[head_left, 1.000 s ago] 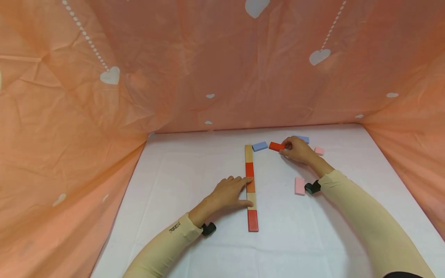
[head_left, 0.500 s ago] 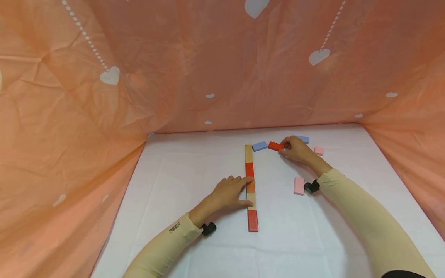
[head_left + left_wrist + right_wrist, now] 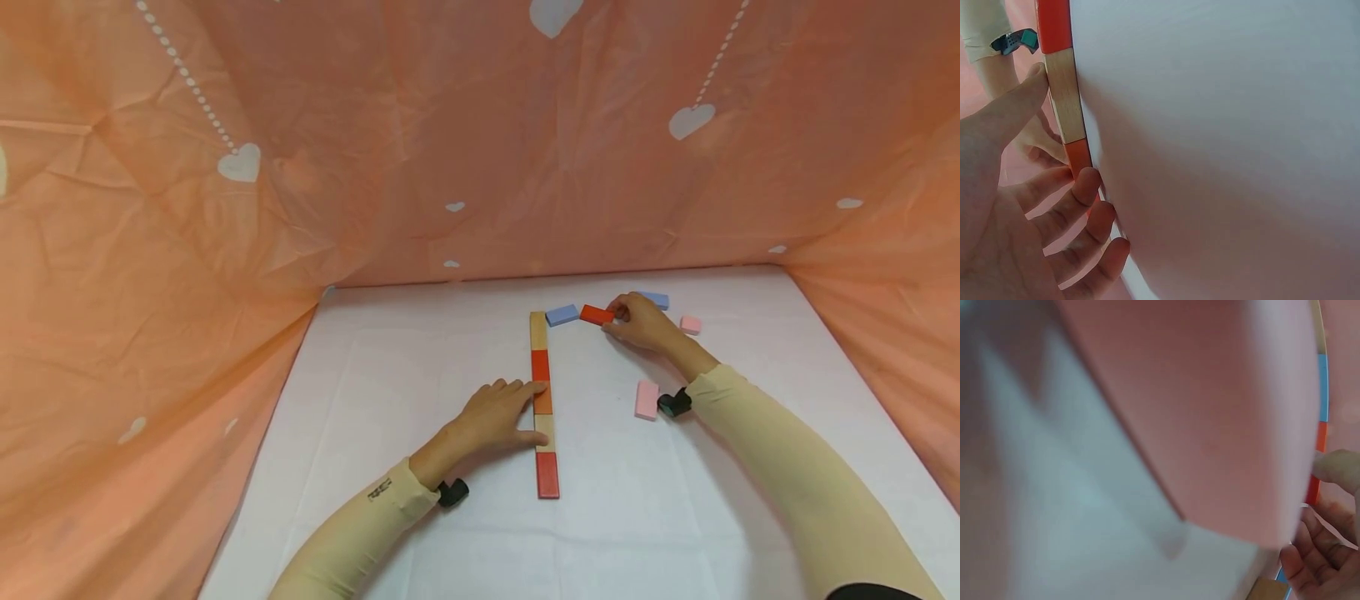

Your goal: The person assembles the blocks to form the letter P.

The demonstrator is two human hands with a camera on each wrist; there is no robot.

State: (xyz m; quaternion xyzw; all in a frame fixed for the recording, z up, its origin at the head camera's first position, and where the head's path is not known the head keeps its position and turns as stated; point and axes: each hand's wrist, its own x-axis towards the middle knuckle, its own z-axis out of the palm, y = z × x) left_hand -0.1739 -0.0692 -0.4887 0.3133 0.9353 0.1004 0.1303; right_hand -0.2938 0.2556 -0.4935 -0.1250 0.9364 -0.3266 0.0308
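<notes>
Right hand (image 3: 643, 323) pinches a red block (image 3: 597, 315) near the bench (image 3: 405, 358) back edge — left hand (image 3: 487, 417), fingers spread, touches the row (image 3: 543, 403).

Blocks (image 3: 540, 365) on cloth (image 3: 615, 508), curtain (image 3: 480, 133) behind

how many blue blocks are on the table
2: one blue block beside the red block pinched by the right hand, another blue block partly hidden behind that hand. More could be hidden beneath it.
</notes>
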